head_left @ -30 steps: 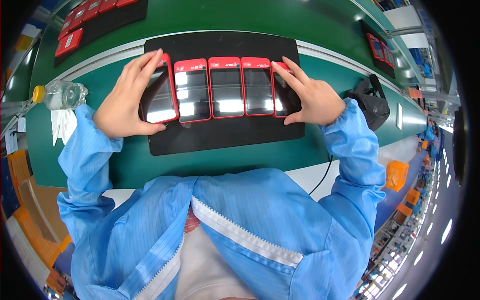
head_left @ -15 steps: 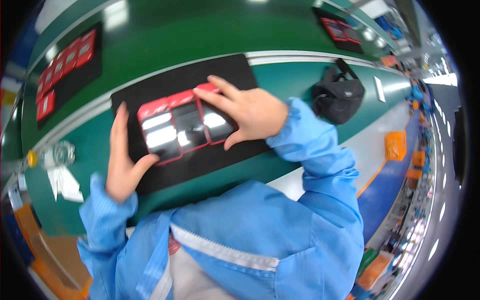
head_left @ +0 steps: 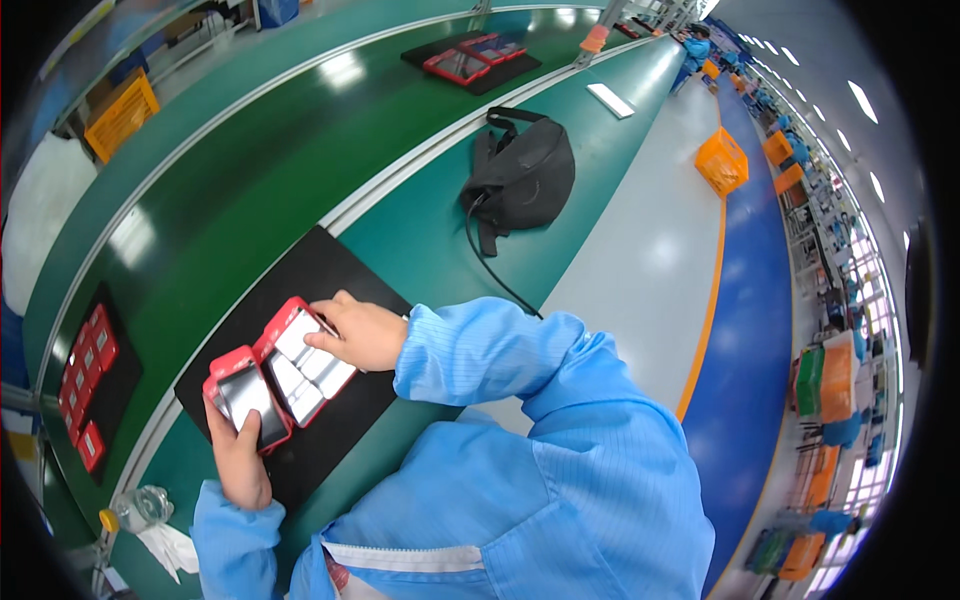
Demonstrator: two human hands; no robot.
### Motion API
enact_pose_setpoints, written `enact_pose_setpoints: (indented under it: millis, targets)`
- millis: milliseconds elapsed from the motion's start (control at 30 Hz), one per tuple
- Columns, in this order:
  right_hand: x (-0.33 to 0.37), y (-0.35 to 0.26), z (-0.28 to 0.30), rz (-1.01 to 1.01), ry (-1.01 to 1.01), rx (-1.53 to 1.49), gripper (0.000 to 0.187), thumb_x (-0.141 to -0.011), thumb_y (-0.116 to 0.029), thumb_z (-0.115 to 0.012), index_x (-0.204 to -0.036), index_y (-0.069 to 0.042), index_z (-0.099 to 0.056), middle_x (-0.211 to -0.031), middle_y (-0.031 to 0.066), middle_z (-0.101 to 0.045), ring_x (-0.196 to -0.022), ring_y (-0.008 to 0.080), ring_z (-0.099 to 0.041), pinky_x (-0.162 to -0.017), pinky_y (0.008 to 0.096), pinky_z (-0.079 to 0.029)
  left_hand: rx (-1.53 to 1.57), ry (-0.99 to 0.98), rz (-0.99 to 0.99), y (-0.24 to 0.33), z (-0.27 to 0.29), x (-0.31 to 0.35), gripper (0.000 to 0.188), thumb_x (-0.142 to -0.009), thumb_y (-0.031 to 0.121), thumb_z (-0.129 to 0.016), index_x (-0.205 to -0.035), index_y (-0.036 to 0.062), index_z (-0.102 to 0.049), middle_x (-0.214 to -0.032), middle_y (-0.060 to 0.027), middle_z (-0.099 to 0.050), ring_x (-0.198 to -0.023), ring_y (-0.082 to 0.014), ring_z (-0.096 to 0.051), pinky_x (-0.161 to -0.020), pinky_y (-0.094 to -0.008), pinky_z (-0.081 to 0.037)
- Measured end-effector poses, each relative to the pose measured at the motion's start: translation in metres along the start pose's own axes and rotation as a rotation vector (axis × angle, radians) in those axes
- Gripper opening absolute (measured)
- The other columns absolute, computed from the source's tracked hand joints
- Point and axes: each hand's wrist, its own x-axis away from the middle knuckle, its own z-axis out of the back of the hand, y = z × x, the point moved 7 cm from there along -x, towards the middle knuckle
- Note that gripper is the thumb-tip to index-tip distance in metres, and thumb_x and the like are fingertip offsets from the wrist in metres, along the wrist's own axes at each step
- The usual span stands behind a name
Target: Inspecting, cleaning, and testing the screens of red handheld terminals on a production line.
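Note:
On a black mat (head_left: 350, 270) lie flat, phone-like devices with glossy dark screens and red edges. My left hand (head_left: 242, 465) grips the leftmost red-edged phone (head_left: 238, 398), thumb on its screen and fingers along its left side. This phone sits at an angle to the others, with a gap opening between them. My right hand (head_left: 368, 335) holds the other red-edged phones (head_left: 290, 378) at their far right side, thumb over the screen and fingers at the edge. Reflections blur the border between these phones.
A black bag (head_left: 525, 172) with a cable rests on the green bench, right of the mat. Along the dark green strip are red pieces (head_left: 84, 370) and more red-edged phones (head_left: 460, 66) on mats. A clear bottle (head_left: 143, 508) stands near white tissue (head_left: 170, 548). An orange crate (head_left: 722, 162) is on the floor.
The view has turned toward the right. My left hand has closed on the leftmost phone, now angled away from the others. My right hand has closed on the phones at the right.

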Motion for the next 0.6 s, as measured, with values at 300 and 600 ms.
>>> enact_pose_setpoints:
  millis: [300, 600]
  targets:
    - [-0.024, -0.002, -0.021, -0.058, -0.307, -0.303, 0.066, -0.093, -0.050, -0.064, -0.126, 0.006, -0.053, -0.102, 0.0183, -0.070, -0.093, 0.0269, -0.068, -0.084, 0.0376, -0.053, 0.142, -0.010, 0.112, -0.008, -0.026, -0.002, 0.048, -0.099, 0.009, -0.055, -0.145, 0.0032, -0.040, -0.135, -0.0099, -0.057, -0.122, -0.0220, -0.057, -0.105, -0.0378, -0.046]
    - [-0.017, -0.016, -0.038, -0.021, -0.186, -0.425, 0.049, -0.098, -0.042, -0.061, -0.120, 0.002, -0.059, -0.108, 0.0137, -0.069, -0.101, 0.0208, -0.065, -0.091, 0.0343, -0.051, 0.218, -0.054, 0.272, -0.003, -0.016, 0.003, 0.037, -0.095, 0.009, -0.063, -0.130, 0.0020, -0.056, -0.124, -0.0074, -0.064, -0.113, -0.0198, -0.061, -0.100, -0.0346, -0.047]
